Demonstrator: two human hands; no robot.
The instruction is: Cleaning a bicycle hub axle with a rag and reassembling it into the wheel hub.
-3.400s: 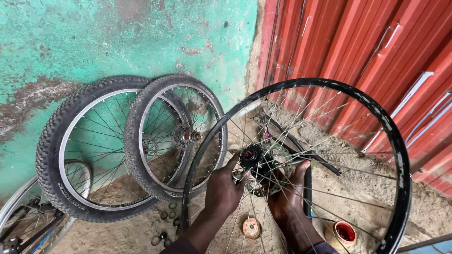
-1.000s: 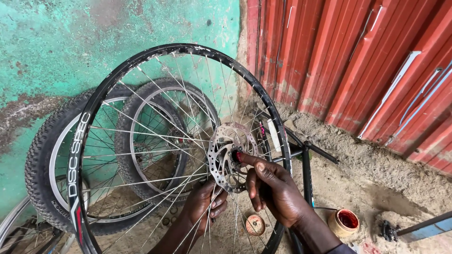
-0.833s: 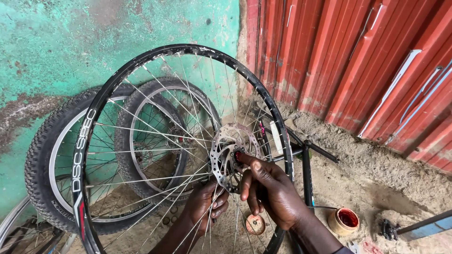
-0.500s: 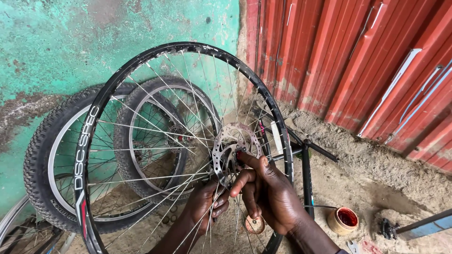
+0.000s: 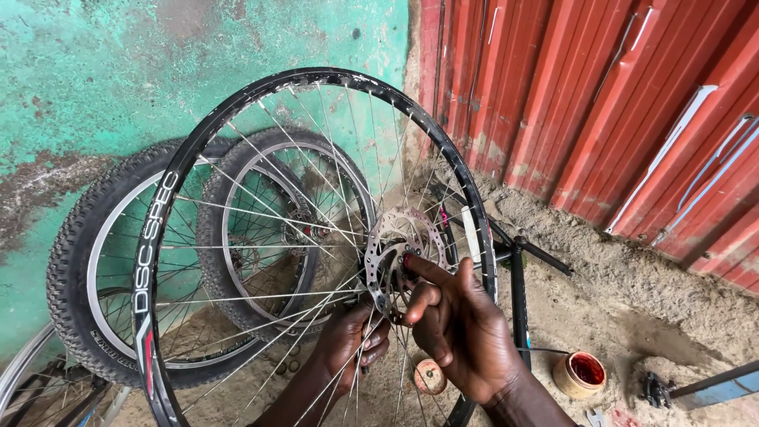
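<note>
A: Head view, quick. Where was the bare black spoked bicycle rim (image 5: 162,237)?

B: Upright in front of the person, its silver perforated brake disc (image 5: 395,241) at the hub facing the camera. Two tyred wheels (image 5: 71,269) leaned on the green plaster wall (image 5: 118,71) behind it.

A: Right hand (image 5: 462,332)?

B: On the near side, index finger stretched to the hub centre, tip touching it; the other fingers curled loosely, nothing clamped.

A: Left hand (image 5: 352,344)?

B: Behind the spokes, just below the hub, fingers bent. Whether it gripped the axle end, couldn't tell, the spokes hid it.

A: Key relation?

B: The hub axis ran roughly toward the camera, up and left of the right palm; right hand nearer the disc face, left nearer the far end.

A: Ground?

B: Small round tin of red grease (image 5: 581,373) on the dirt to the right, red corrugated metal sheet (image 5: 632,119) beyond.
</note>
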